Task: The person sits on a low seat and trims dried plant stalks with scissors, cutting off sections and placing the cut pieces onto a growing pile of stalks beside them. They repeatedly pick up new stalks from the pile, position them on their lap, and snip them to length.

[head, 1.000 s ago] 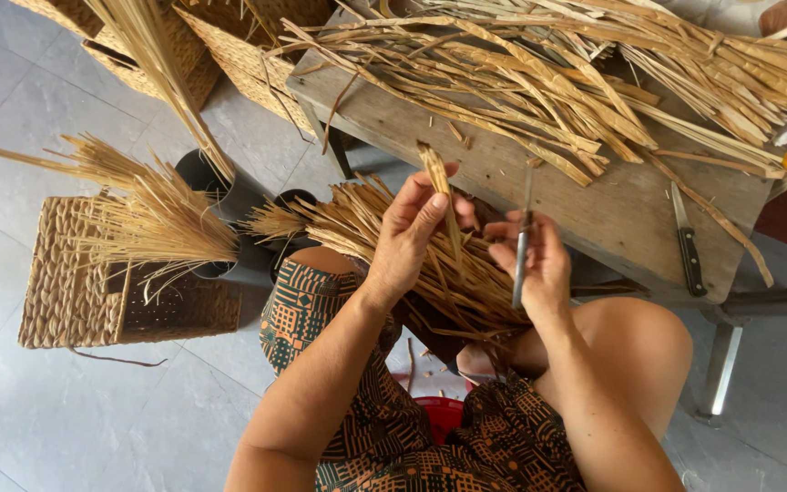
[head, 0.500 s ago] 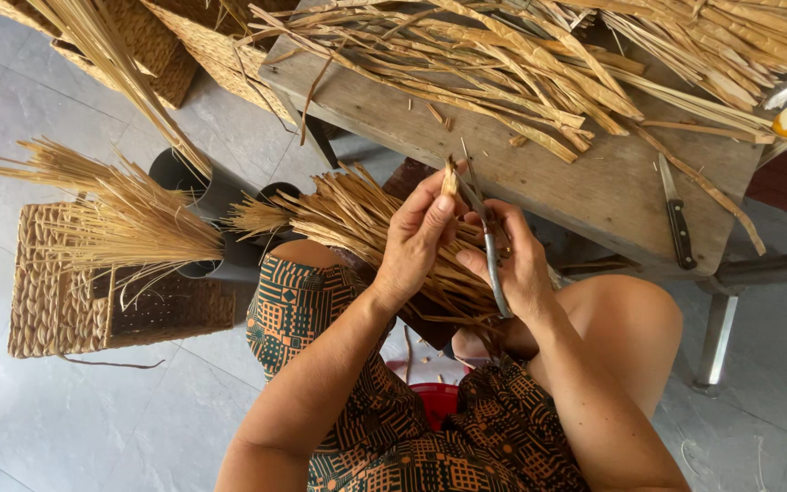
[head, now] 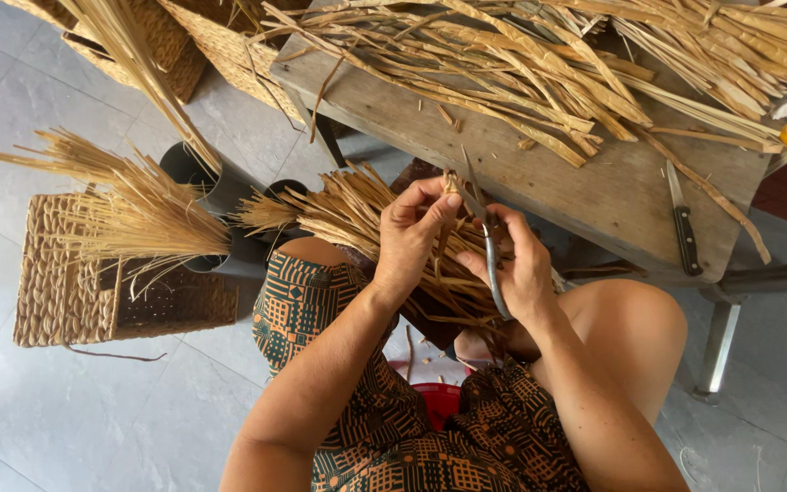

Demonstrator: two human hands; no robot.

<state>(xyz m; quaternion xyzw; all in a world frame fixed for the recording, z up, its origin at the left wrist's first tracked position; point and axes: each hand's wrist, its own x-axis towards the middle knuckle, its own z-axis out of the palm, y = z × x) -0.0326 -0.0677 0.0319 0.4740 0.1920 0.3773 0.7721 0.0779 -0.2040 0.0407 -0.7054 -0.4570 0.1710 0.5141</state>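
Observation:
My left hand (head: 416,237) pinches the top end of a thin dried straw strip (head: 451,185) over my lap. My right hand (head: 521,264) grips a pair of metal scissors (head: 485,241), with the blades pointing up at the strip just beside my left fingertips. Under both hands a bundle of dried straw strips (head: 366,214) lies across my knees, fanning out to the left.
A wooden table (head: 585,191) ahead carries a big heap of straw strips (head: 539,55) and a knife (head: 683,223). On the left stand a woven basket (head: 84,292) and dark cylinders (head: 216,187) holding straw bunches. A red object (head: 439,401) lies between my legs.
The scissors have tilted from upright to slanting toward the strip, and their blades have come up against its top end. My left hand has kept its hold on the strip.

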